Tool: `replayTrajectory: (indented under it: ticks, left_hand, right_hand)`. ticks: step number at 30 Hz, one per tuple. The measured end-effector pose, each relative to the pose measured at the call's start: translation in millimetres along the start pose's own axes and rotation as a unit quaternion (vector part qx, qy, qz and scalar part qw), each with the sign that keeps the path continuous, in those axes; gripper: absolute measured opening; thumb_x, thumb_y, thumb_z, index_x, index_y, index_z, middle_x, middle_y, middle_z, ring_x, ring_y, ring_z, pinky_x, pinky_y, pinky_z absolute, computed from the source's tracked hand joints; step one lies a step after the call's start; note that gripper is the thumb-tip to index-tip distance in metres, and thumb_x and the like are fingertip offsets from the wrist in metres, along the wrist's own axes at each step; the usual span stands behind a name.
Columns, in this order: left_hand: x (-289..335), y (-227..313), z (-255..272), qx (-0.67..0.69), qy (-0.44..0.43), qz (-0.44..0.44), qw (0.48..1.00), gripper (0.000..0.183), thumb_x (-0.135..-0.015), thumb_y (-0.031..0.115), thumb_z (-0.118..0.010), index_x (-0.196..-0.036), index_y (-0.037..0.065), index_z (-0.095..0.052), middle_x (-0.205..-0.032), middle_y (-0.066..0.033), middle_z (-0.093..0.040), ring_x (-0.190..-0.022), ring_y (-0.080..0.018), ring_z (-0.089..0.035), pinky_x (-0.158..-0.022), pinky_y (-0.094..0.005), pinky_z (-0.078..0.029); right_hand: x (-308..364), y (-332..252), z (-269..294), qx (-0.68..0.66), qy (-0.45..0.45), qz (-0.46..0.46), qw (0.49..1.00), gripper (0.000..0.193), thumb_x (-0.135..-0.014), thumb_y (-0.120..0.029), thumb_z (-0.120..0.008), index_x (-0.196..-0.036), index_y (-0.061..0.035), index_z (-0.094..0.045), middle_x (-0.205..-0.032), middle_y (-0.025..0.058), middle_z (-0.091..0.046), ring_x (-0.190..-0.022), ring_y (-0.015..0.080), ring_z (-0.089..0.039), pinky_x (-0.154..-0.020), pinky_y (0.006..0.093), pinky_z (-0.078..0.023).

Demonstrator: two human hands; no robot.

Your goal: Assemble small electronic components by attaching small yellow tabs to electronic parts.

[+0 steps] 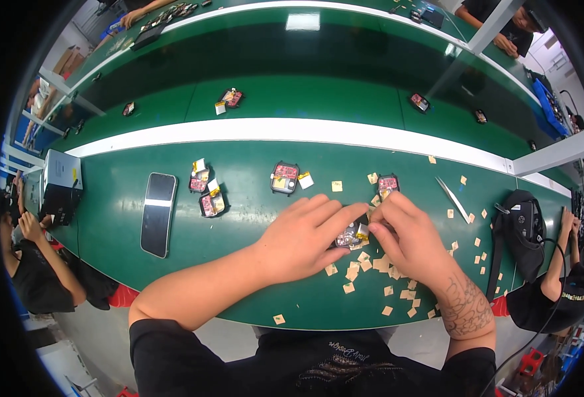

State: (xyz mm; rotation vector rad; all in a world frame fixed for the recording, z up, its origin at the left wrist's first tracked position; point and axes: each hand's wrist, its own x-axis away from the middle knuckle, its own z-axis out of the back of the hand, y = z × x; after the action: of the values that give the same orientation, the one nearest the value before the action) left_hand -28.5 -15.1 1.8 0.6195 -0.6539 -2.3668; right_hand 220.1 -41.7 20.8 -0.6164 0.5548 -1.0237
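My left hand (308, 231) is closed on a small black-cased electronic device (346, 238), its thumb and fingers along the side. A silver battery pouch with yellow tape (363, 231) sits at the device's right edge. Right beside it, the thumb and forefinger of my right hand (401, 231) are pinched together; whatever is between them is too small or hidden to name. Just beyond the right hand lies an opened device with a red circuit board (388, 183). Small tan paper squares (349, 288) are scattered under and around both hands.
More opened devices (284, 177) with batteries lie farther left. A phone (158, 215) rests at left, white tweezers (454, 200) at right. A black bag (522, 228) and a box (62, 185) flank the green table. Beyond a white rail (292, 130) runs a green belt. Other people sit at both sides.
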Motion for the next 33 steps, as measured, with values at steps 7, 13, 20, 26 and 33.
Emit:
replayTrajectory:
  ticks: [7, 13, 20, 26, 33]
  left_hand:
    - [-0.2, -0.9, -0.3, 0.012, -0.002, -0.002, 1.000, 0.070, -0.081, 0.021, -0.088, -0.143, 0.010, -0.059, -0.111, -0.0095, -0.066, -0.101, -0.0327, -0.064, -0.090, -0.0437, -0.053]
    - [0.2, -1.0, 1.3, 0.009, -0.004, -0.010, 1.000, 0.067, -0.082, 0.023, -0.088, -0.142, 0.009, -0.059, -0.110, -0.0096, -0.066, -0.101, -0.0323, -0.064, -0.089, -0.0437, -0.053]
    - [-0.6, -0.8, 1.1, 0.008, 0.001, -0.018, 1.000, 0.065, -0.083, 0.024, -0.087, -0.141, 0.009, -0.060, -0.108, -0.0095, -0.065, -0.100, -0.0321, -0.064, -0.088, -0.0439, -0.053]
    - [0.8, -2.5, 0.5, 0.013, 0.000, -0.018, 1.000, 0.064, -0.083, 0.023, -0.088, -0.139, 0.010, -0.061, -0.110, -0.0094, -0.066, -0.100, -0.0321, -0.064, -0.088, -0.0440, -0.053]
    - [-1.9, -1.6, 0.4, 0.012, -0.001, -0.027, 1.000, 0.061, -0.082, 0.020, -0.088, -0.135, 0.009, -0.061, -0.110, -0.0095, -0.067, -0.101, -0.0322, -0.064, -0.087, -0.0438, -0.053]
  right_hand:
    - [3.6, -1.9, -4.1, -0.009, 0.007, -0.018, 1.000, 0.011, -0.102, -0.014, -0.069, -0.106, -0.0039, -0.064, -0.094, 0.0137, -0.067, -0.077, 0.0392, -0.068, -0.068, 0.0479, -0.056]
    - [2.5, -6.7, 2.7, 0.017, -0.051, -0.050, 0.997, 0.017, -0.104, -0.020, -0.069, -0.102, -0.0036, -0.065, -0.089, 0.0159, -0.069, -0.075, 0.0396, -0.068, -0.065, 0.0472, -0.054]
    - [0.9, -12.7, 2.8, -0.007, -0.044, -0.089, 0.995, 0.021, -0.101, -0.023, -0.072, -0.110, -0.0050, -0.066, -0.094, 0.0140, -0.070, -0.075, 0.0371, -0.070, -0.065, 0.0470, -0.054]
    - [1.8, -6.6, -1.5, -0.005, -0.053, -0.027, 0.998, 0.026, -0.098, -0.017, -0.074, -0.119, -0.0053, -0.066, -0.105, 0.0134, -0.069, -0.084, 0.0364, -0.072, -0.071, 0.0462, -0.058]
    - [2.2, -3.9, -1.4, -0.012, -0.045, -0.025, 0.999, 0.026, -0.092, -0.005, -0.078, -0.117, -0.0026, -0.068, -0.100, 0.0131, -0.070, -0.091, 0.0334, -0.073, -0.078, 0.0404, -0.059]
